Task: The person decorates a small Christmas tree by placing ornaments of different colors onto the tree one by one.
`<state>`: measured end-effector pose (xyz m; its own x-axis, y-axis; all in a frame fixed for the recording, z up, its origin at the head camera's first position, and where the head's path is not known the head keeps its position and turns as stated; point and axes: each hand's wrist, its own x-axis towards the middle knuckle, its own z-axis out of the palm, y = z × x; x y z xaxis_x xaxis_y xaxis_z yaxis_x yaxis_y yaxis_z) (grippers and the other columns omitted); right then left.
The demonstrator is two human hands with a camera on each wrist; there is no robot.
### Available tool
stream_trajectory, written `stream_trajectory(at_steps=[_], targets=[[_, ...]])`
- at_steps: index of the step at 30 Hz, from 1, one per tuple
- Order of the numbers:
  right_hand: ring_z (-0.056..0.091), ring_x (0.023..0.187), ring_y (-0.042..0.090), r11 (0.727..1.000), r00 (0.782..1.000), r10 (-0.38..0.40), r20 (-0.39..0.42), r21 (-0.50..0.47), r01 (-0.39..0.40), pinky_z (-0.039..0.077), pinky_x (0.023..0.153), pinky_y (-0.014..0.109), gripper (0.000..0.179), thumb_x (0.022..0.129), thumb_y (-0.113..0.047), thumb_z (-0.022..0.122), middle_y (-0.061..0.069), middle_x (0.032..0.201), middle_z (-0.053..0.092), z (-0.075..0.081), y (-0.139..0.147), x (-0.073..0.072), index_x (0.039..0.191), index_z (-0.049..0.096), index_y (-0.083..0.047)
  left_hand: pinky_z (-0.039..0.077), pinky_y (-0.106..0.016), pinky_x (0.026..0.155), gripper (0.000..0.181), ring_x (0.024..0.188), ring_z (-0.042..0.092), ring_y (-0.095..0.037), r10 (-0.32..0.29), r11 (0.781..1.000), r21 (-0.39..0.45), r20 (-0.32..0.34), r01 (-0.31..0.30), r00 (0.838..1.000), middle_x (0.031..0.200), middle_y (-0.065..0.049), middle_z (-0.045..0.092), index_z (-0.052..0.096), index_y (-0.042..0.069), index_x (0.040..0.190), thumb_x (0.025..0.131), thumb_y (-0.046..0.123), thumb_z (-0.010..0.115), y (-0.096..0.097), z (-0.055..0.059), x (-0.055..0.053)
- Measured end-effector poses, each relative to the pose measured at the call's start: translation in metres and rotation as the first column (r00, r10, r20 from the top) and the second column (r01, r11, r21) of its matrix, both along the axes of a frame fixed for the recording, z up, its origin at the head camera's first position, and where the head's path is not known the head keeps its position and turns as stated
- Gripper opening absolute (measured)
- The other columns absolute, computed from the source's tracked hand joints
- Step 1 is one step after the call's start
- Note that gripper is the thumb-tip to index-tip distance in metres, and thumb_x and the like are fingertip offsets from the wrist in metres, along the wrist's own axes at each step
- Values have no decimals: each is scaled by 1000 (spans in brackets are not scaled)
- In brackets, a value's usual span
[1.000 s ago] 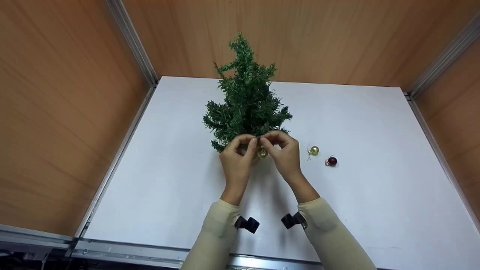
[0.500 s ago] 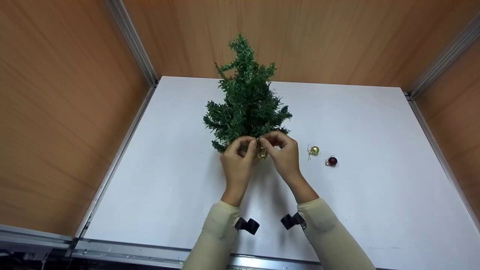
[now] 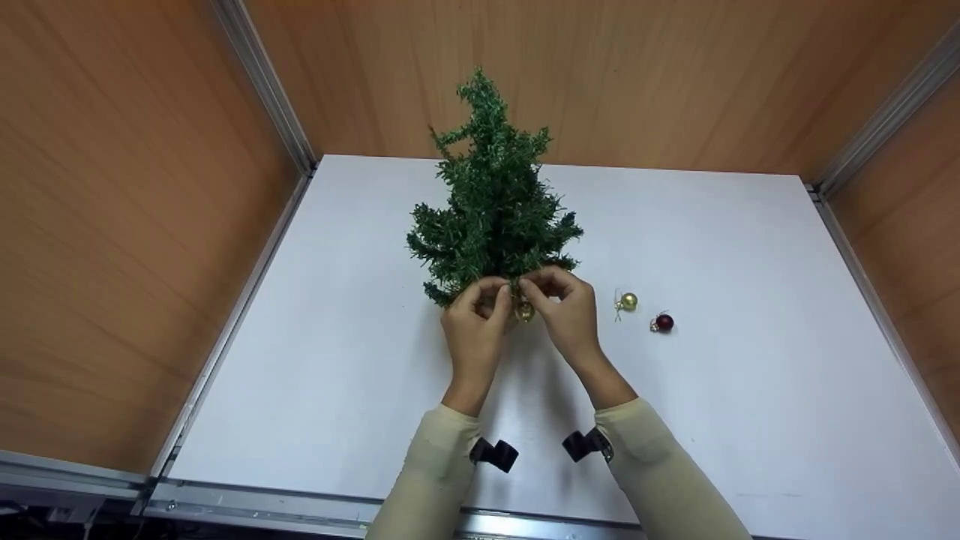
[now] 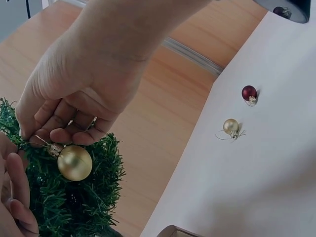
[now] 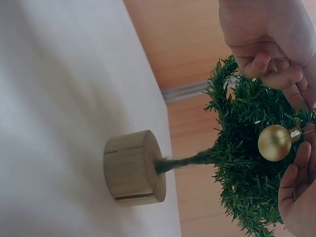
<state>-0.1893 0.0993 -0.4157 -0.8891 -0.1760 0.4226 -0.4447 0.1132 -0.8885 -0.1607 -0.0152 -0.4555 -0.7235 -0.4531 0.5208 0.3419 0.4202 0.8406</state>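
Note:
A small artificial Christmas tree (image 3: pixel 495 195) stands upright before me. At its lower front branches, my left hand (image 3: pixel 474 330) and right hand (image 3: pixel 571 319) meet with thumbs and index fingers pinched close together. Between them hangs a shiny gold bauble (image 3: pixel 526 312), its thin string running up into the fingertips. In the left wrist view the bauble (image 4: pixel 75 163) dangles beneath the right hand's curled fingers (image 4: pixel 94 131), against the green branches. From the right wrist view, the bauble's metal cap (image 5: pixel 295 133) shows beside the fingers; the left fingertips are at a branch tip, partly out of frame.
A second gold bauble (image 3: pixel 628 301) with a loose string and a dark red bauble (image 3: pixel 664 322) lie on the white table (image 3: pixel 712 420), right of the hands. The tree's round wooden base (image 5: pixel 133 168) rests on the table. Wood panels (image 3: pixel 637 82) enclose the back and sides.
Both hands and the hanging gold bauble have shifted slightly toward me, with the fingertips now a little lower in view. The tree and the two baubles on the table stay put.

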Motion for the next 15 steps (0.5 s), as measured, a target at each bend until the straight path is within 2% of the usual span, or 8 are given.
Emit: stream_trajectory(at_steps=[6, 15], targets=[[58, 68, 22, 1000, 1000, 0, 14, 8, 0, 46, 65, 35, 7, 83, -7, 65, 6, 80, 64, -7, 1, 0, 84, 66, 0, 44, -23, 50, 10, 54, 52, -7, 10, 1000, -19, 11, -10, 1000, 75, 10, 61, 66, 16, 88, 86, 25, 62, -1, -3, 0], [57, 68, 21, 1000, 999, 25, 24, -5, -25, 45, 64, 31, 7, 82, -7, 66, 4, 80, 64, -14, 4, 0, 84, 66, -1, 44, -23, 50, 9, 55, 53, -9, -14, 1000, -4, 0, 14, 1000, 76, 8, 61, 66, 15, 88, 85, 23, 62, -1, -3, 1]])
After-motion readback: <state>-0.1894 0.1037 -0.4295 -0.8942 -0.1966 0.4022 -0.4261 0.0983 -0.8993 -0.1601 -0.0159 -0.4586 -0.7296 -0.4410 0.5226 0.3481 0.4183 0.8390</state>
